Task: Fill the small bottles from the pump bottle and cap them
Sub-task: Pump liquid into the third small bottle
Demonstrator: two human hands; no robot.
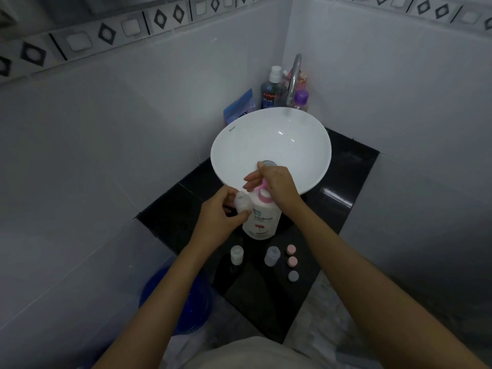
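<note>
From the head view I see my left hand [218, 218] clamped around a small clear bottle [243, 203], held tilted against the white pump bottle [262, 219] on the black counter [343, 177]. My right hand [277, 182] covers the pink pump head [262, 194]; the spout and the small bottle's mouth are hidden, so I cannot tell whether they meet. Two more small bottles [236, 254] [272, 256] stand nearer me, three loose caps [292, 261] beside them. The dim light blurs their contents.

Counter front: two small bottles [236, 254], three caps [292, 261] standing apart, gaps between.
Behind: basin [306, 145] blocks.
Sides: bare black counter [346, 182].
</note>
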